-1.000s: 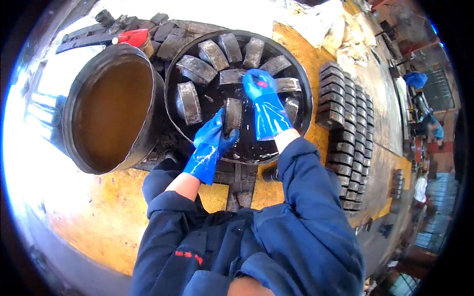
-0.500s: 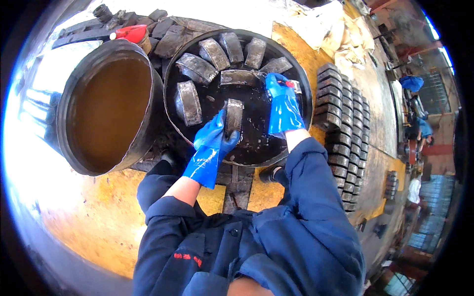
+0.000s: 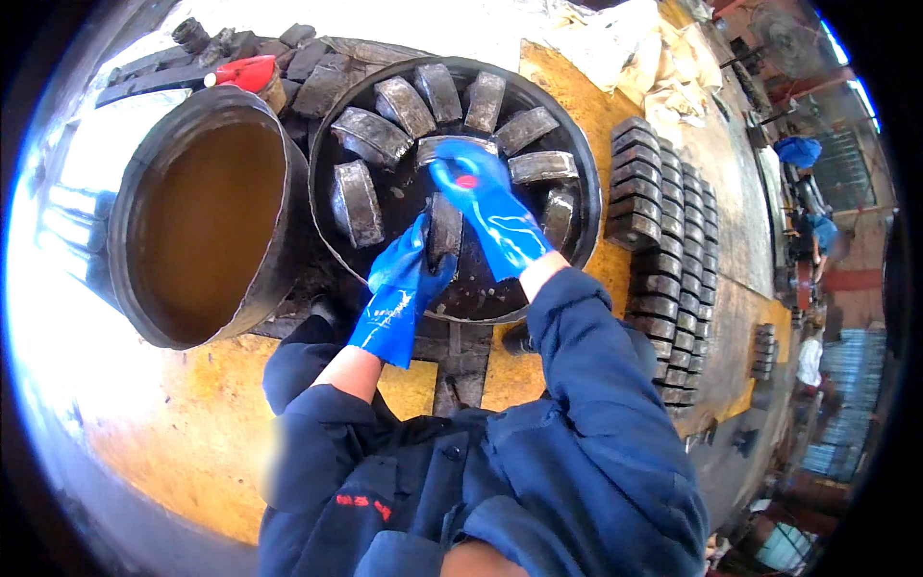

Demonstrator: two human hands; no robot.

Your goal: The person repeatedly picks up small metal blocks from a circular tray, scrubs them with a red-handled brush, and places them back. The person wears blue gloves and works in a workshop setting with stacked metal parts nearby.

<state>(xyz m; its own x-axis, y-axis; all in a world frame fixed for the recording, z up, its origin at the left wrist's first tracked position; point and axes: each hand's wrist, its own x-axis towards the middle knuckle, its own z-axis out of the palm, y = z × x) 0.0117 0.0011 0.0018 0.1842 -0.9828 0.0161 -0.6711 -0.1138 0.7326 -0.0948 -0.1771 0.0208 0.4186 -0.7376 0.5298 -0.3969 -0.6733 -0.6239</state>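
Observation:
My left hand (image 3: 404, 262), in a blue rubber glove, grips a dark, wet curved block (image 3: 445, 226) by its near end, fingers on its left side and thumb at the lower right. My right hand (image 3: 471, 181), gloved the same way, is just beyond that block and partly covers another curved block (image 3: 433, 149) lying crosswise in the middle. Motion blur smears its fingers, so what they hold is unclear. A red spot shows on the glove. Both hands are over a wide, round black tub (image 3: 314, 183) with dark liquid in the bottom. More curved blocks (image 3: 373, 137) stand around its inner wall.
To the left stands a deep drum (image 3: 123, 240) of brown liquid. Behind it are a red scoop-like object (image 3: 245, 72) and dark slabs (image 3: 322, 88). Stacked rows of curved blocks (image 3: 663, 269) line the floor on the right. Pale crumpled sacking (image 3: 663, 67) lies beyond them.
My right hand has swung left from the tub's right side towards the middle. Two blocks along the right wall are now uncovered. My left hand keeps its grip on the block.

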